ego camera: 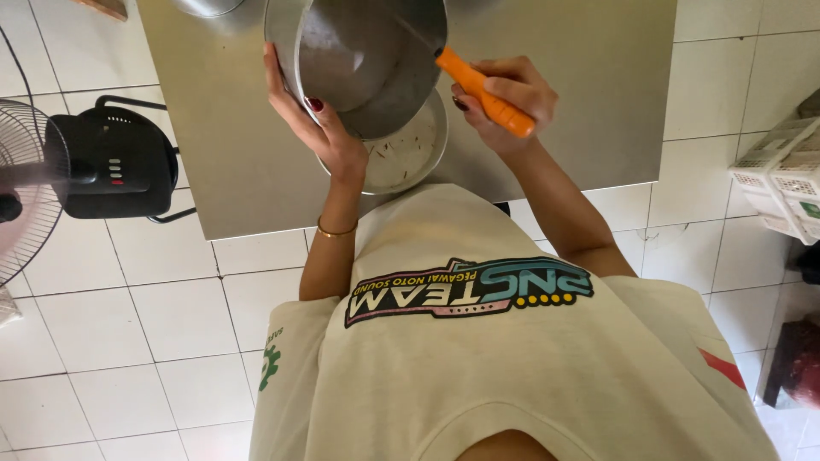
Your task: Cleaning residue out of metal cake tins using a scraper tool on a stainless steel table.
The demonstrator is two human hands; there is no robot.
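My left hand point(318, 119) grips the rim of a large metal bowl point(376, 60), tilted toward me over a steel table point(598, 102). My right hand point(504, 94) is closed around the orange handle of a knife point(485, 92) whose blade reaches into the tilted bowl. Under the bowl sits a shallow white dish point(410, 158) with small dark scraps in it, close to the table's near edge.
A black standing fan point(94, 162) is on the white tiled floor point(128, 324) at the left. White plastic crates point(786, 175) are stacked at the right edge, with a dark red object point(799, 363) below them. Another metal vessel point(209, 7) shows at the table's far side.
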